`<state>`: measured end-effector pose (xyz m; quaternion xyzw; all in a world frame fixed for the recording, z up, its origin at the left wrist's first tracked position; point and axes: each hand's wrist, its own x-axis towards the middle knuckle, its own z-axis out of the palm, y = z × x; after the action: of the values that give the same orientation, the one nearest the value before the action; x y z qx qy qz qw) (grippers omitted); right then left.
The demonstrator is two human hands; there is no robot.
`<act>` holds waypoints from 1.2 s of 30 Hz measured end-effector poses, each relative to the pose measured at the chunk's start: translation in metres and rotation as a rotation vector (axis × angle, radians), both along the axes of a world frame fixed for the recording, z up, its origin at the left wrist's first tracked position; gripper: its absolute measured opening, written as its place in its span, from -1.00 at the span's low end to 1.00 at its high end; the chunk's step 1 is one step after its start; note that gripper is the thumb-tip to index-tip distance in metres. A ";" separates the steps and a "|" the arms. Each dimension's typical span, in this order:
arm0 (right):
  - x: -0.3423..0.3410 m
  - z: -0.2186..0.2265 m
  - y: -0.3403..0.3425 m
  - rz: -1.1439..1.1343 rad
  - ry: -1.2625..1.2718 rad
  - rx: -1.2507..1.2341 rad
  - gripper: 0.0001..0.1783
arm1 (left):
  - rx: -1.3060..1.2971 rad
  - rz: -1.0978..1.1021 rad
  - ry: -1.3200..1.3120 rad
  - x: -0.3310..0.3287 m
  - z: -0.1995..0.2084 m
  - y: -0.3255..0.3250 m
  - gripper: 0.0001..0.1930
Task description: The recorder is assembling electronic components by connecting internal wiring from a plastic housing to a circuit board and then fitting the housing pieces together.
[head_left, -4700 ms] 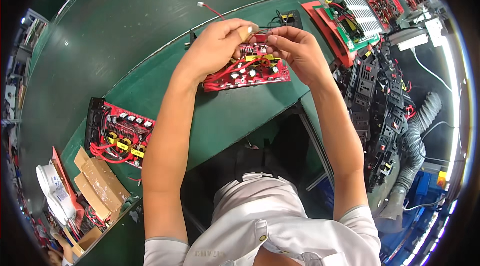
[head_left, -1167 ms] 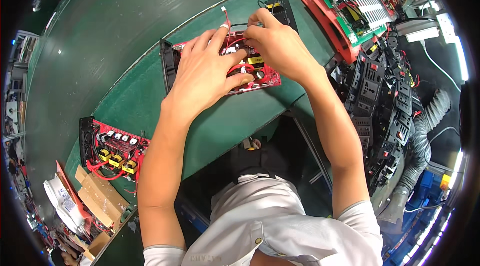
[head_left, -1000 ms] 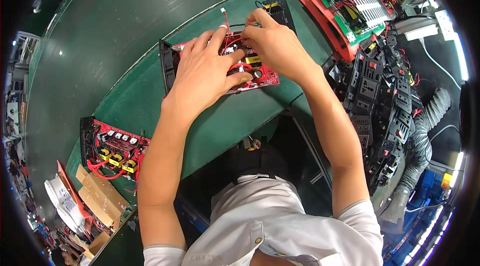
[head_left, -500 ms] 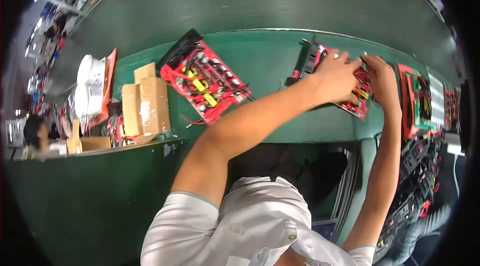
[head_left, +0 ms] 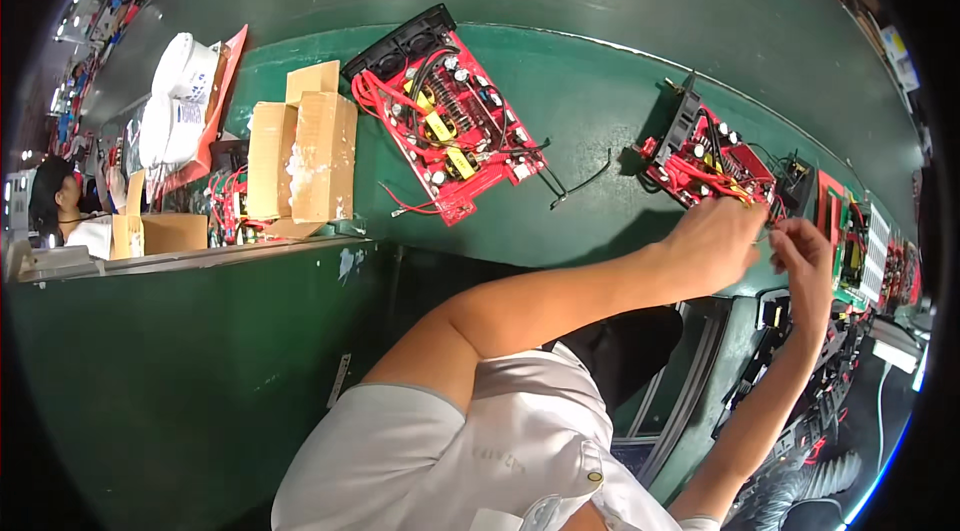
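Observation:
My left hand (head_left: 715,239) is closed at the near edge of a red circuit board (head_left: 745,166), with its fingertips hidden behind the hand. Close beside it, my right hand (head_left: 803,256) has its thumb and fingers pinched together. Something thin shows between the two hands, too small to name. The board carries red wires, yellow-wrapped parts and a black end panel (head_left: 680,119) on its far left side. To the left lies a second red circuit board (head_left: 480,121) with a black fan panel (head_left: 400,43) and loose black and red leads.
Cardboard boxes (head_left: 325,156) and white tubs (head_left: 180,101) stand on the left of the green bench (head_left: 560,61). At the right edge are more boards, one green (head_left: 845,216) beside a silver heat sink (head_left: 875,256). Black panels (head_left: 815,381) are stacked below. A person (head_left: 60,196) sits far left.
Both hands have moved from over the right board toward its near right corner, uncovering its parts. They are now close together. The whole view has also shifted.

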<state>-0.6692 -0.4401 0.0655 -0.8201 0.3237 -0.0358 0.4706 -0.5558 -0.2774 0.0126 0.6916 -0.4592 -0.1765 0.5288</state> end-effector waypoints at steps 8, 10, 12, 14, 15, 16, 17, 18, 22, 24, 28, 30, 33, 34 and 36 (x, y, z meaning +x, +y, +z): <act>-0.006 -0.034 0.027 -0.058 -0.263 0.366 -0.91 | -0.285 0.043 0.122 0.003 -0.022 0.010 -0.77; -0.004 -0.035 0.029 -0.089 -0.310 0.410 -0.91 | -0.257 0.027 0.217 0.008 -0.017 0.015 -0.76; -0.003 -0.037 0.034 -0.146 -0.363 0.473 -0.90 | -0.287 -0.110 0.486 0.009 -0.014 0.018 -0.75; 0.003 -0.041 0.041 -0.154 -0.392 0.504 -0.90 | -0.256 -0.084 0.420 0.008 -0.016 0.018 -0.73; 0.006 -0.042 0.046 -0.144 -0.418 0.509 -0.90 | -0.248 -0.043 0.381 0.008 -0.019 0.018 -0.71; 0.008 -0.041 0.049 -0.142 -0.418 0.509 -0.90 | -0.238 -0.001 0.342 0.008 -0.021 0.019 -0.70; 0.009 -0.040 0.051 -0.154 -0.407 0.536 -0.89 | -0.266 -0.018 0.402 0.009 -0.021 0.019 -0.69; 0.010 -0.038 0.051 -0.167 -0.396 0.562 -0.89 | -0.269 -0.026 0.404 0.010 -0.021 0.020 -0.69; -0.003 -0.031 0.042 -0.143 -0.331 0.427 -0.84 | -0.188 -0.119 0.451 0.015 -0.012 0.019 -0.66; 0.005 -0.032 0.045 -0.168 -0.271 0.394 -0.85 | -0.187 -0.140 0.553 0.019 -0.012 0.021 -0.65; 0.020 -0.023 0.050 -0.163 -0.322 0.542 -0.82 | -0.194 -0.085 0.794 0.030 -0.020 0.027 -0.63; 0.019 -0.026 0.049 -0.165 -0.337 0.534 -0.81 | -0.180 -0.072 0.847 0.029 -0.020 0.027 -0.67; 0.014 -0.032 0.045 -0.149 -0.356 0.508 -0.81 | -0.164 -0.090 0.853 0.026 -0.019 0.027 -0.67; 0.013 -0.033 0.045 -0.164 -0.365 0.504 -0.81 | -0.152 -0.094 0.847 0.026 -0.018 0.027 -0.66; 0.015 -0.035 0.045 -0.171 -0.365 0.507 -0.81 | -0.156 -0.090 0.862 0.025 -0.020 0.027 -0.65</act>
<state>-0.6546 -0.3951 0.0306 -0.6265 0.3002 -0.1400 0.7055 -0.5308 -0.2507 -0.0074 0.4921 -0.2384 -0.4366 0.7144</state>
